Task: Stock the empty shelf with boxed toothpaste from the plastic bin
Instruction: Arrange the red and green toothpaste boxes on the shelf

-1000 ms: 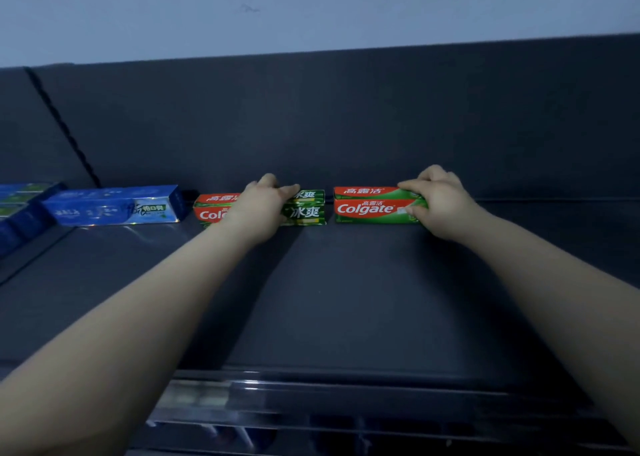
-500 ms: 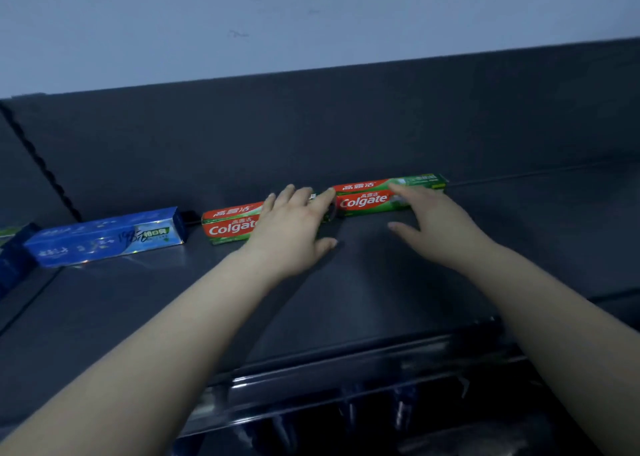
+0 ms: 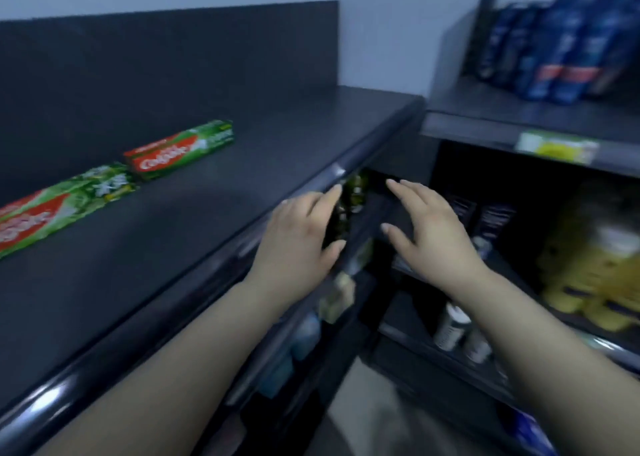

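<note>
I had let go of both boxes point(image 3: 180, 149) – they lay end to end at the shelf's point(image 3: 277, 133) back. Left hand point(image 3: 298, 234) and right hand point(image 3: 429, 227) hung open, empty, turning away; no bin in sight.

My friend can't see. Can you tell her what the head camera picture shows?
Two empty, open hands, left hand and right hand, hang past the front edge of a dark shelf. Two red-and-green toothpaste boxes, near box and far box, lie end to end at its back.

Dark shelf point(image 3: 214, 192) carries two red-green toothpaste boxes point(image 3: 178, 149) point(image 3: 62, 206) end to end
</note>
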### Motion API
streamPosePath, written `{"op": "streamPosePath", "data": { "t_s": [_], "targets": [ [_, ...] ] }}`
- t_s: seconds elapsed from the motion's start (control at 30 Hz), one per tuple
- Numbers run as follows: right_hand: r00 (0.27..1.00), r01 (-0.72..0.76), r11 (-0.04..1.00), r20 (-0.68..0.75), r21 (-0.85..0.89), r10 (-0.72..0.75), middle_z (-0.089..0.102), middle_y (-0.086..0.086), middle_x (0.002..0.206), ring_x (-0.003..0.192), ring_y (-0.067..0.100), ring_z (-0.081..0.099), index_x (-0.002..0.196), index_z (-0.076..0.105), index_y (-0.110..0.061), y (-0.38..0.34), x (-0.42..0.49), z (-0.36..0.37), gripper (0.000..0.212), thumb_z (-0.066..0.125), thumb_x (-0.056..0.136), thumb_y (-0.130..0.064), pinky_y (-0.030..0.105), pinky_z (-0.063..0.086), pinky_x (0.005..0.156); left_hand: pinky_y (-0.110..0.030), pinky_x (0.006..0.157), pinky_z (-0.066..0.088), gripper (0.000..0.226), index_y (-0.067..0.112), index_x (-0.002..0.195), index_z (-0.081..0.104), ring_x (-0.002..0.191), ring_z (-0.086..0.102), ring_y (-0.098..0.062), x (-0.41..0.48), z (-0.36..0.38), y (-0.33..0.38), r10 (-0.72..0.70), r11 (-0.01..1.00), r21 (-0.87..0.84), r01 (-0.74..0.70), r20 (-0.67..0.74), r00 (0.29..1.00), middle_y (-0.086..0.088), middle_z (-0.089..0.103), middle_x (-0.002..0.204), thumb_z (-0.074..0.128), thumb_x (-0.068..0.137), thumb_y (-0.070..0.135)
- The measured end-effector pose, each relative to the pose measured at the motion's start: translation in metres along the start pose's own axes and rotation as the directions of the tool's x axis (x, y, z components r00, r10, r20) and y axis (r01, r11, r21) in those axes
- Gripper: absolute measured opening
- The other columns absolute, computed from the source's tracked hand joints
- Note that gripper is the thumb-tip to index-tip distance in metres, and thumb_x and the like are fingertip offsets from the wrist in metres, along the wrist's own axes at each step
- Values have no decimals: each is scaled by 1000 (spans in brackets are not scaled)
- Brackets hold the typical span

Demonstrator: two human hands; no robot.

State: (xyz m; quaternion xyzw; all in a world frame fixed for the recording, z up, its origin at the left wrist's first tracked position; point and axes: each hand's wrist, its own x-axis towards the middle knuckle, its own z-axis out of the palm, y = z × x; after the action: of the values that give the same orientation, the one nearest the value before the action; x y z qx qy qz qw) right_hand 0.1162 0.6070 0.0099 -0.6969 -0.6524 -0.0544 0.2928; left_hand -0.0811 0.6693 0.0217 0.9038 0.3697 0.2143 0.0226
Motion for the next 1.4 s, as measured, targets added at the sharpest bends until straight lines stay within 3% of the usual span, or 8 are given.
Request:
{"op": "streamPosePath", "data": {
  "t_s": [0.13, 0.3, 0.6, 0.9, 1.03, 1.13, 1.27, 1.4],
  "targets": [
    [982, -189, 974, -53, -122, 184, 51, 16, 135, 125, 34, 46, 140, 43, -10, 43, -81, -51, 62, 61, 83, -27, 43, 35, 108, -47, 98, 43, 68, 10, 142, 39, 109, 54, -33, -2, 41, 66, 140, 978, -152, -141, -19, 990, -12, 54, 124, 49, 82, 41],
    [927, -374, 904, -105, -205, 360, 49, 11, 137, 127, 32, 43, 141, 40, -12, 75, -203, -108, 62, 64, 85, -23, 42, 34, 107, -45, 106, 36, 69, 15, 146, 32, 123, 45, -29, -28, 76, 176, 294, 920, -286, -269, 48, 955, -9, 47, 135, 63, 86, 28],
    [745, -666, 714, -242, -216, 622, 56, 18, 128, 118, 36, 52, 133, 50, -3, 90, -440, -201, 62, 58, 75, -26, 44, 41, 102, -38, 102, 37, 70, 18, 146, 32, 125, 44, -27, -143, 111, 374, 587, 732, -525, -435, 162, 793, -7, 46, 137, 66, 85, 27],
    [448, -892, 390, -334, -229, 829, 49, 12, 138, 125, 32, 44, 140, 42, -9, 86, -625, -261, 66, 69, 80, -19, 37, 30, 106, -34, 103, 34, 68, 17, 146, 33, 125, 44, -24, -241, 143, 497, 794, 550, -658, -514, 224, 565, -4, 45, 136, 64, 86, 25],
    [213, -918, 129, -192, -375, 958, 48, 10, 135, 121, 34, 44, 143, 37, -16, 92, -672, -262, 70, 67, 82, -37, 43, 38, 99, -34, 104, 33, 68, 16, 146, 33, 125, 44, -25, -258, 152, 523, 825, 529, -658, -535, 254, 505, -4, 46, 136, 64, 86, 25],
    [72, -868, 44, -39, -495, 997, 51, 12, 125, 115, 33, 49, 130, 46, -12, 103, -685, -253, 60, 67, 82, -43, 43, 43, 90, -34, 105, 33, 66, 17, 146, 33, 125, 43, -24, -262, 157, 530, 828, 528, -659, -535, 262, 495, -5, 46, 135, 62, 88, 26],
    [-2, -875, -22, -41, -484, 999, 50, 14, 119, 111, 33, 50, 120, 49, -8, 113, -693, -243, 50, 68, 84, -37, 41, 45, 85, -30, 105, 31, 65, 18, 146, 32, 127, 41, -21, -263, 160, 533, 817, 547, -654, -523, 280, 503, -3, 45, 137, 61, 89, 27],
    [12, -913, -14, -62, -407, 998, 57, 15, 109, 92, 31, 56, 104, 55, -6, 120, -697, -245, 26, 64, 82, -17, 33, 42, 69, -26, 104, 29, 63, 18, 146, 32, 128, 41, -19, -263, 162, 534, 814, 549, -662, -511, 282, 509, -2, 45, 138, 60, 90, 26]
  ]
}}
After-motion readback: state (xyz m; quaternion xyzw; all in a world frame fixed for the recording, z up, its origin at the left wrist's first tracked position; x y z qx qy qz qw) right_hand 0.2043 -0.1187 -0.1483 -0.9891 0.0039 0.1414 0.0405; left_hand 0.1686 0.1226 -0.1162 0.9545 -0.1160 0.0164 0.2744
